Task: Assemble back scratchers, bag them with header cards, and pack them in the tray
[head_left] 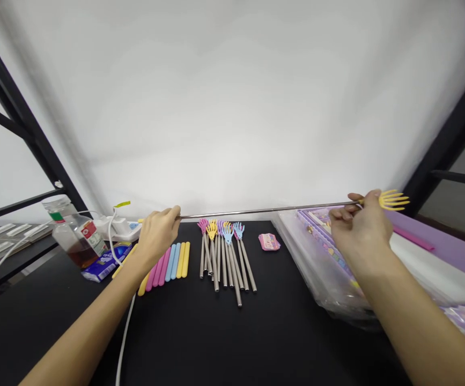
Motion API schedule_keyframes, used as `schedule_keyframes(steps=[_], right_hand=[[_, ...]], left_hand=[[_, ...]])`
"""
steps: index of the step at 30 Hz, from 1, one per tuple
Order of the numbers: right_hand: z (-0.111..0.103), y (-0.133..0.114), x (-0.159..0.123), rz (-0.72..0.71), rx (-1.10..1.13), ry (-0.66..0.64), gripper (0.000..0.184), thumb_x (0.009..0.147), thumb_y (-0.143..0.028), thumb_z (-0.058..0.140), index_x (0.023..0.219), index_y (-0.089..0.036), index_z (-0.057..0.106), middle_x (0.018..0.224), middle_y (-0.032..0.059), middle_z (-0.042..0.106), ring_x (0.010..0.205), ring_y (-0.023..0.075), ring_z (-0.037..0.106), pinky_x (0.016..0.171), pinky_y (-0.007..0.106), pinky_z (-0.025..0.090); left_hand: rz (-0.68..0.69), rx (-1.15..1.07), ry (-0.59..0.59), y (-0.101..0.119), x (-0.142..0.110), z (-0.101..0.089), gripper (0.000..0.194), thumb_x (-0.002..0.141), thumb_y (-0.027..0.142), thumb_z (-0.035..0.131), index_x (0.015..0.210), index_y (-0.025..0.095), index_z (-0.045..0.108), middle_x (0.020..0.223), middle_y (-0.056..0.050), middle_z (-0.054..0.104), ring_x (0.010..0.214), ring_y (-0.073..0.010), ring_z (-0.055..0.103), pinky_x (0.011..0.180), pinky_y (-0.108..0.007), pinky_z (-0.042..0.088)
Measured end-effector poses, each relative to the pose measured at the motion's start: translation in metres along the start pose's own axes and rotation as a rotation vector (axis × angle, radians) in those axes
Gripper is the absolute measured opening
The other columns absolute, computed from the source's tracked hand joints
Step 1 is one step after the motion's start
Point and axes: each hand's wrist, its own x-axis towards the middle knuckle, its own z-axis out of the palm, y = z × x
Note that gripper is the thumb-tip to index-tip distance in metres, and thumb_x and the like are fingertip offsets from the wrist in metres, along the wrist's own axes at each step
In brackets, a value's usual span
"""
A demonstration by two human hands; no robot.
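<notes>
A telescopic back scratcher (256, 212) with a yellow claw head is stretched out long and nearly level above the table. My left hand (157, 233) is closed round its left end, where a bit of yellow pokes out behind the fist. Just below the yellow claw, my right hand (361, 217) pinches the thin metal rod. Under the rod lies a bunch of back scratchers (224, 257) with pink, yellow, purple and blue claws and bare metal shafts. Beside my left forearm, a row of coloured handle sleeves (171, 262) in yellow, pink and blue is partly covered.
A stack of small pink cards (269, 242) lies right of the bunch. Further right sits a purple box (437, 236) with clear plastic wrap (316, 268). A bottle (75, 236), a blue packet (105, 262), a power strip (125, 229) and a white cable (124, 332) are at left.
</notes>
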Motion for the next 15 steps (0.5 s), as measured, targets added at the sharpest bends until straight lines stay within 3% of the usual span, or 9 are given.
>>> schedule_keyframes(steps=[3,7,11,15], right_hand=[[0.004,0.010,-0.010,0.045,-0.005,-0.009,0.043,0.104,-0.038,0.037,0.070,-0.020,0.054,0.052,-0.0058,0.033,0.040,0.0063,0.029,0.038,0.021,0.034],[0.010,0.027,-0.028,0.108,-0.024,-0.108,0.042,0.104,-0.041,0.036,0.073,-0.019,0.052,0.058,-0.0057,0.036,0.043,0.0045,0.032,0.042,0.018,0.035],[0.012,0.032,-0.036,0.130,-0.067,-0.145,0.037,0.104,-0.034,0.039,0.075,-0.017,0.055,0.061,-0.0049,0.040,0.045,0.0041,0.034,0.044,0.016,0.036],[0.014,0.022,-0.027,-0.019,-0.074,-0.081,0.037,0.105,-0.029,0.039,0.073,-0.015,0.054,0.060,-0.0060,0.039,0.043,0.0033,0.032,0.041,0.015,0.033]], left_hand=[[0.197,-0.081,0.069,0.015,-0.001,0.003,0.018,0.098,0.027,0.050,0.104,0.022,0.065,0.091,-0.006,0.076,0.078,-0.0234,0.069,0.068,-0.032,0.043],[0.451,-0.185,0.152,0.039,-0.004,0.004,0.027,0.097,0.015,0.048,0.117,0.020,0.065,0.100,-0.007,0.076,0.085,-0.0216,0.070,0.079,-0.034,0.048],[0.365,-0.165,0.206,0.045,-0.005,0.004,0.027,0.095,0.012,0.050,0.111,0.022,0.069,0.103,-0.007,0.077,0.084,-0.0209,0.071,0.073,-0.032,0.048],[0.195,-0.059,0.204,0.026,-0.002,0.008,0.023,0.095,0.019,0.053,0.103,0.024,0.074,0.090,-0.004,0.078,0.071,-0.0219,0.069,0.065,-0.032,0.044]])
